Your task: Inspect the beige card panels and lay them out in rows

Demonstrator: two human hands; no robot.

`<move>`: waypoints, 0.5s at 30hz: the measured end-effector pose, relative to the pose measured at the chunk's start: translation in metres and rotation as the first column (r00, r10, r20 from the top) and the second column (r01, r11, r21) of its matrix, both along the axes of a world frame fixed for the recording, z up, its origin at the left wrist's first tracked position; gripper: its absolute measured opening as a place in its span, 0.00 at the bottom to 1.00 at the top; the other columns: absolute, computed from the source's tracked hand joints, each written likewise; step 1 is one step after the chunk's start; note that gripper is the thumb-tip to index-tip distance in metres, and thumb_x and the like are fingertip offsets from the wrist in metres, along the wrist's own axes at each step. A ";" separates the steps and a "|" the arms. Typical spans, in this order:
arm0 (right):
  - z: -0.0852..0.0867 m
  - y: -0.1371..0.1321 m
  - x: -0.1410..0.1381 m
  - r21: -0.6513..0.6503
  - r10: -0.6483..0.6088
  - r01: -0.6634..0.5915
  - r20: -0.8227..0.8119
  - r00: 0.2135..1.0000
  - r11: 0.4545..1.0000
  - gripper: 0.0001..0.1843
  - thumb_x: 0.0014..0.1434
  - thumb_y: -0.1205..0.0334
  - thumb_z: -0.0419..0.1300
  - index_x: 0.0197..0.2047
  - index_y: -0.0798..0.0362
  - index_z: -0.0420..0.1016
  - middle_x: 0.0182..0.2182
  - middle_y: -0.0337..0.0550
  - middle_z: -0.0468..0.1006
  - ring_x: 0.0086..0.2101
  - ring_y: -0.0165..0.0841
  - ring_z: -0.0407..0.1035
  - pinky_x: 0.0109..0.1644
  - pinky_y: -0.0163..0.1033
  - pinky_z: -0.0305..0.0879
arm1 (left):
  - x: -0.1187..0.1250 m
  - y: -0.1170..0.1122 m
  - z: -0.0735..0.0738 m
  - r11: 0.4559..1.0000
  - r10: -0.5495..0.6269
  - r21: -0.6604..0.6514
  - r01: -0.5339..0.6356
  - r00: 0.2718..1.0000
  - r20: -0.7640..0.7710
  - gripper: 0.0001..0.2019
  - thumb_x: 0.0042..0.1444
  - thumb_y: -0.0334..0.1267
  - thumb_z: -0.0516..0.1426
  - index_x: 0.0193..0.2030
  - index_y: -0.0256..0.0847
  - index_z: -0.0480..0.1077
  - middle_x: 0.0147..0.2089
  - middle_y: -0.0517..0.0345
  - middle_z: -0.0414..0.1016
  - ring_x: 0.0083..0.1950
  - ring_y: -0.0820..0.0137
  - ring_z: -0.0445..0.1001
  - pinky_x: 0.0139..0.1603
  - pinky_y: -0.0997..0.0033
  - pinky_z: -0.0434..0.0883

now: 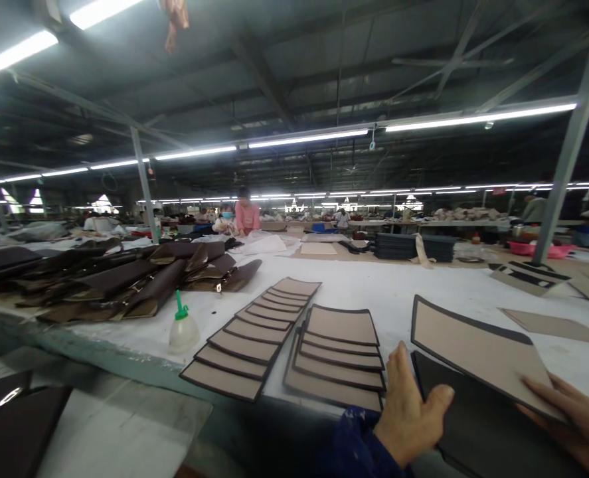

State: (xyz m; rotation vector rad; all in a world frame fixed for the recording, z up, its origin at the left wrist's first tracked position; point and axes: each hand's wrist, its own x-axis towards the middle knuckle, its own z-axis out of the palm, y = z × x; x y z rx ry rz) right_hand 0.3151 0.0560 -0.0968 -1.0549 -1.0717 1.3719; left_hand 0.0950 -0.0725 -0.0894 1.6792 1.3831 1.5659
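My left hand [412, 415] has its fingers stretched out and thumb apart, beside the left edge of a black panel [483, 411]; whether it touches that edge is unclear. Between the fingers of my right hand [573, 415] is a beige panel with a dark border [473, 345], tilted above the black one. Left of my hands, similar beige panels overlap in a short row [344, 362] and a longer row [249, 338] on the white-covered table [354, 282].
A squeeze bottle with a green nozzle [182, 328] stands near the table's front edge. Dark brown folded pieces [139, 279] are heaped at left. Farther back are a stack of dark panels [398, 247], a pink basin [543, 250] and a person in pink [247, 216].
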 end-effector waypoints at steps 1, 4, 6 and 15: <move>0.004 -0.005 -0.008 -0.008 -0.036 0.036 -0.027 0.999 0.999 0.36 0.43 0.56 0.68 0.55 0.27 0.63 0.54 0.48 0.70 0.39 0.44 0.76 0.35 0.41 0.77 | 0.000 0.001 0.000 1.000 -0.009 -0.021 0.009 1.000 -0.001 0.37 0.56 0.41 0.55 0.67 0.20 0.47 0.69 0.28 0.46 0.71 0.51 0.45 0.69 0.52 0.49; 0.021 -0.020 -0.026 -0.007 -0.067 0.067 -0.117 0.991 0.998 0.26 0.43 0.65 0.67 0.48 0.43 0.72 0.51 0.50 0.74 0.37 0.43 0.76 0.27 0.37 0.77 | -0.001 0.002 0.001 0.999 0.009 -0.053 -0.007 0.999 0.050 0.35 0.56 0.41 0.56 0.66 0.25 0.51 0.68 0.30 0.51 0.69 0.52 0.50 0.68 0.53 0.50; 0.029 -0.024 -0.030 0.039 -0.056 0.062 -0.151 0.987 0.997 0.25 0.43 0.69 0.66 0.47 0.48 0.72 0.47 0.48 0.76 0.34 0.39 0.76 0.24 0.35 0.75 | -0.002 0.004 0.002 0.999 0.009 -0.054 -0.002 0.993 0.119 0.32 0.56 0.41 0.56 0.64 0.28 0.54 0.65 0.32 0.56 0.67 0.53 0.55 0.66 0.54 0.54; 0.020 -0.022 -0.021 0.144 0.016 0.025 -0.278 0.961 0.989 0.26 0.49 0.67 0.65 0.52 0.50 0.69 0.43 0.45 0.79 0.33 0.35 0.75 0.24 0.32 0.73 | 0.000 -0.001 0.023 0.997 -0.016 -0.055 0.045 0.899 0.437 0.25 0.54 0.45 0.60 0.55 0.39 0.58 0.60 0.39 0.62 0.62 0.59 0.64 0.58 0.63 0.65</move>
